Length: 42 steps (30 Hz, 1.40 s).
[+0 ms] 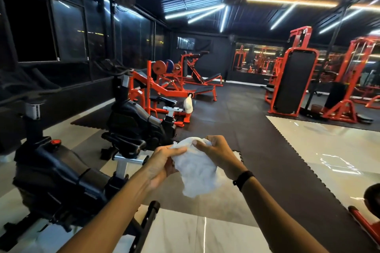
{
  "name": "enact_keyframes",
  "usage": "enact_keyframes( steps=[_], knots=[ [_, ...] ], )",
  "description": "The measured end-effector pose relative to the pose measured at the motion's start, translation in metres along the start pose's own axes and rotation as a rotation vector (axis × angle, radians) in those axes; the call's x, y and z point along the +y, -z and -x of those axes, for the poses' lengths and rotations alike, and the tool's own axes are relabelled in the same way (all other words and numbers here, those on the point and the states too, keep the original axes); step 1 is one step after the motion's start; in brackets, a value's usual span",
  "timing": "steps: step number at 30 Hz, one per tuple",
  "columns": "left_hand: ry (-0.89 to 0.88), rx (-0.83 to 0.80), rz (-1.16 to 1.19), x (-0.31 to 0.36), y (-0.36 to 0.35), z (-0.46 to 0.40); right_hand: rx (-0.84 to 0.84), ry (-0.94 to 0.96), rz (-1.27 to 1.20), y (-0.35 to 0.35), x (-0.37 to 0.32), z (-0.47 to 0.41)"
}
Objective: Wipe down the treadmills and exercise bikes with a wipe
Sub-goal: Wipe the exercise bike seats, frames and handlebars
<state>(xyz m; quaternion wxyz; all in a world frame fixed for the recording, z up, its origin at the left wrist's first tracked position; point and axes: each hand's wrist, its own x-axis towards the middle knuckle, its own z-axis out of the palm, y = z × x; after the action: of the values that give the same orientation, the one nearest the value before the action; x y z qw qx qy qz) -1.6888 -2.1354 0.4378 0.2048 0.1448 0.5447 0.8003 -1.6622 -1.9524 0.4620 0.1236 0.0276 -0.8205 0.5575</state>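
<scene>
Grip: left hand (162,165) and right hand (216,154) both pinch the white, crumpled wipe (195,170), which hangs bunched below the fingers.

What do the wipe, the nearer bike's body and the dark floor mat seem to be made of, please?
Wipe: soft white cloth or thick paper, matte and crumpled into folds between left hand and right hand.
Bike: moulded black plastic shell, by its smooth sheen.
Mat: probably rubber or foam, matte, with jigsaw edges.
</scene>
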Motion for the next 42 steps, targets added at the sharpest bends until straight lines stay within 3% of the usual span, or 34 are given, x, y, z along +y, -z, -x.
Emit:
enact_keyframes(
  steps=[5,12,16,20,25,29,33,38,42],
  knots=[
    [-0.007,0.144,0.157,-0.008,0.007,-0.042,-0.029,-0.121,-0.124,-0.001,0.026,-0.041],
    [0.028,0.355,0.096,-0.03,0.041,-0.11,-0.375,-0.491,-0.432,-0.002,0.077,-0.111],
    [0.036,0.429,0.017,-0.03,0.056,-0.153,-0.456,-0.456,-0.608,-0.001,0.104,-0.165],
    [-0.022,0.555,-0.026,-0.027,0.06,-0.205,-0.431,-0.362,-0.616,0.017,0.119,-0.222],
    [-0.088,0.763,-0.067,-0.029,0.075,-0.257,-0.277,-0.201,-0.372,0.014,0.146,-0.28],
    [-0.147,0.824,-0.167,-0.029,0.1,-0.269,-0.344,0.021,-0.168,-0.008,0.153,-0.325],
    [-0.165,0.797,-0.464,-0.023,0.138,-0.272,-0.436,0.175,0.057,-0.046,0.159,-0.364],
    [-0.065,0.856,-0.884,-0.023,0.199,-0.279,-0.564,0.393,0.351,-0.105,0.177,-0.407],
    [0.135,0.824,-1.058,-0.026,0.247,-0.294,-0.738,0.421,0.505,-0.149,0.2,-0.44]
  ],
)
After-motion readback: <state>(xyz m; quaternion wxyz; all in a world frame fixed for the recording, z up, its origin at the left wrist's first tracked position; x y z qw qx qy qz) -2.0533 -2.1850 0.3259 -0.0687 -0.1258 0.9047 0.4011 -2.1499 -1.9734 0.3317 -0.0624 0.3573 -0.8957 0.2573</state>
